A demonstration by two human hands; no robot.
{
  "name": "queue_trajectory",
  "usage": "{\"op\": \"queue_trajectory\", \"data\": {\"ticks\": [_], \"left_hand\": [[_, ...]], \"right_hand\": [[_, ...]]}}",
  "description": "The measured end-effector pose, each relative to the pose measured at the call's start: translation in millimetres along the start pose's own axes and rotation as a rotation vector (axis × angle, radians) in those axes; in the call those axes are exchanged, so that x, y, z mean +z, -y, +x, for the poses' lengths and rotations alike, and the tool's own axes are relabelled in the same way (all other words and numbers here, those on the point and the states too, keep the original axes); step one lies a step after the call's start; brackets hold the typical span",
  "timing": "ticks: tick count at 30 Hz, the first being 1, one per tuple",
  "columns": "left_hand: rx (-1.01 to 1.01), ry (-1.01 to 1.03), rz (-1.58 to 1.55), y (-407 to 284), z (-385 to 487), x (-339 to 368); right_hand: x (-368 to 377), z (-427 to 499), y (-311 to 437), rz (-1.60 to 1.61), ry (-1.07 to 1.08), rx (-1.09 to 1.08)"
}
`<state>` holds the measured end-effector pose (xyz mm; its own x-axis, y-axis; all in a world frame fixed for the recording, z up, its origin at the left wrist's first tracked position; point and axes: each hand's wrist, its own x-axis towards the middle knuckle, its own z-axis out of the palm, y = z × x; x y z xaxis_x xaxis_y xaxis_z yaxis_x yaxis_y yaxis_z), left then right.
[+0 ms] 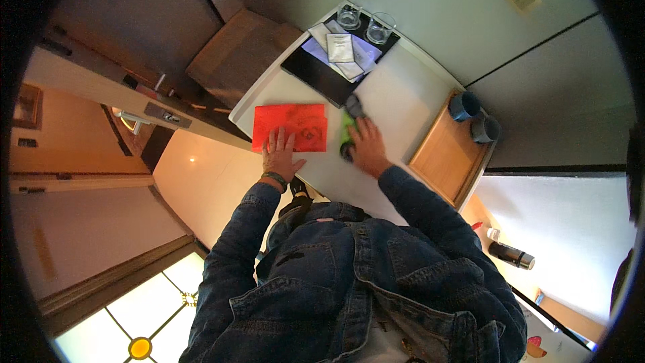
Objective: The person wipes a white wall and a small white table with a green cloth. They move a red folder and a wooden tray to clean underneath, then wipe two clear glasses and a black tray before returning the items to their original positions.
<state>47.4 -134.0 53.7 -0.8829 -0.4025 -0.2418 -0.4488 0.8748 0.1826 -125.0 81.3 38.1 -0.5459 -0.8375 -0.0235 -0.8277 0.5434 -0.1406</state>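
Note:
A red sheet or flat packet (310,123) with dark printing lies on the white tabletop (403,85). My left hand (279,154) rests palm down on its lower left part, fingers spread. To the right of the sheet, my right hand (370,146) touches a slim green object with dark ends (346,128), its fingers over the right side. The hand is somewhat blurred, and whether it grips the object or only rests on it cannot be told. A dark rounded piece (353,106) sits at the object's upper end.
At the back, a black tray (317,78) holds sachets (340,48) and two clear glasses (378,34). Two dark blue-grey cups (464,106) stand at a wooden tray (438,161) on the right. A brown upholstered seat (237,55) is behind the table's left edge.

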Motion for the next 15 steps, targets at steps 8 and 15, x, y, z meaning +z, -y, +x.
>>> {"op": "queue_trajectory", "data": {"ticks": [8,15], "left_hand": [[0.041,-0.126,0.055,-1.3,-0.6,23.1],[0.14,-0.285,0.279,0.4,1.1,35.8]], "right_hand": [[3.0,-61.3,3.6,0.09,0.007,-0.117],[-3.8,-15.8,-68.9,-0.046,-0.215,0.35]]}}
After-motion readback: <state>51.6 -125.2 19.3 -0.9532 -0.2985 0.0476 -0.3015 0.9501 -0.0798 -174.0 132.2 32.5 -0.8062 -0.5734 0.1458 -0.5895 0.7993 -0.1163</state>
